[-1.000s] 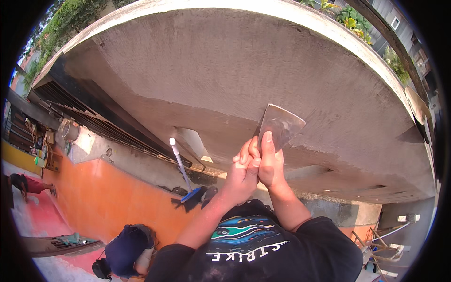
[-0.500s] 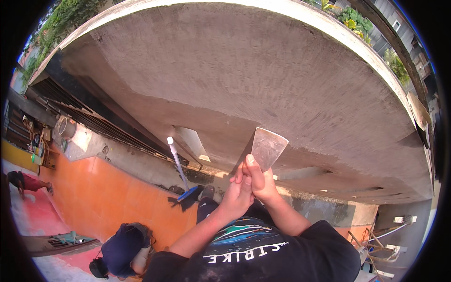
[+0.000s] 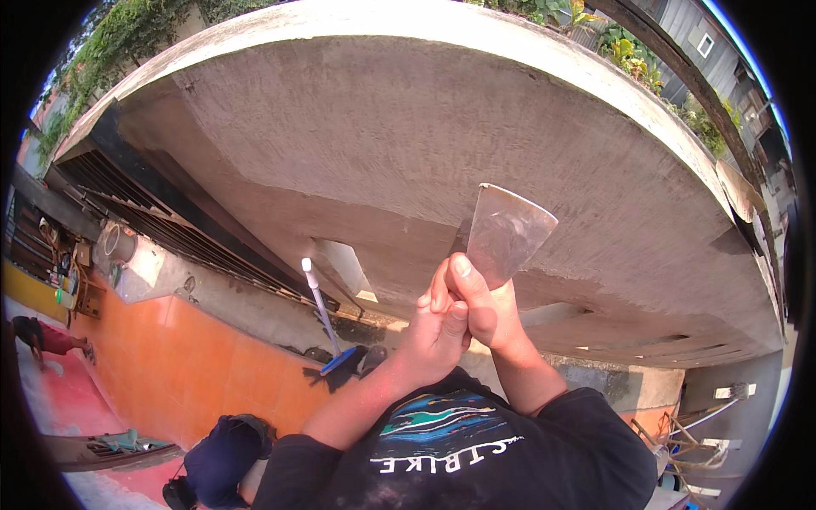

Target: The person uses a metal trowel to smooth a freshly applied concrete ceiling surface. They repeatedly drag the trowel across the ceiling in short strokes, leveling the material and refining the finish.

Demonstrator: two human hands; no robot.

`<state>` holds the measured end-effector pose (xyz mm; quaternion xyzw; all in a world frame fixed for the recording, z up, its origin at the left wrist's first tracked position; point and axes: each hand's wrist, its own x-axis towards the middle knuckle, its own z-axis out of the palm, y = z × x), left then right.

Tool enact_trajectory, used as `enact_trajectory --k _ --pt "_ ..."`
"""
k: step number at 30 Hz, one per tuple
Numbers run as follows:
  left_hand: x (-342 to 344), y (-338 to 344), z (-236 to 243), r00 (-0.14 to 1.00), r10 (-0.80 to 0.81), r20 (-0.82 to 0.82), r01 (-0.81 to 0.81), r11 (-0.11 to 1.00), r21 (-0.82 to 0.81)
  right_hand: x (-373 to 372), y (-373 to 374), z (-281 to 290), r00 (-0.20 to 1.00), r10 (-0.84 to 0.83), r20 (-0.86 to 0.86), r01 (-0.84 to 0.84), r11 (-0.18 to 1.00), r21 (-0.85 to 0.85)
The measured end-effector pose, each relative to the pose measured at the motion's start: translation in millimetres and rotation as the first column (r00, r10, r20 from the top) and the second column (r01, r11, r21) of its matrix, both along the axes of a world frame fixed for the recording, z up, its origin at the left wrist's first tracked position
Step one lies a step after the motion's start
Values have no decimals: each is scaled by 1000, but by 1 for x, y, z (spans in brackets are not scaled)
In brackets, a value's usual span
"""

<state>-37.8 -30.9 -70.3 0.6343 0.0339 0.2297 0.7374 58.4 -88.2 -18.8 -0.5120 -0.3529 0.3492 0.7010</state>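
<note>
Both hands are together in front of my chest around a broad-bladed scraper (image 3: 510,231). My right hand (image 3: 483,310) is closed on it just below the metal blade, with the thumb lying up against the blade's base. Lower down, my left hand (image 3: 435,340) is closed against the right one, over the handle, which the fingers hide. The blade points up and away from me, in front of a rough grey plastered wall (image 3: 357,127). Whether its edge touches the wall I cannot tell.
A broom (image 3: 344,364) with a blue head and pale handle leans by the wall's foot, near my feet. On the left, orange tiled floor (image 3: 187,357) spreads out. A person in dark clothes (image 3: 225,455) bends at lower left. Wooden sticks (image 3: 693,446) stand at the right.
Both hands have risen with the scraper, and its blade has moved up and to the right along the wall. The view has tipped slightly.
</note>
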Motion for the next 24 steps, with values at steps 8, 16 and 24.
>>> enact_trajectory --k 8,16,24 --pt "-29 -23 -55 963 -71 -259 2 967 -255 -17 -12 -73 989 -64 -130 26 962 -272" --pt "4 5 -17 991 111 -75 -108 993 45 -4 16 -24 988 -116 -100 102 986 -133" --pt "-8 -6 -2 997 33 -74 -35 999 -23 -6 -1 -8 999 -33 -21 30 987 -160"
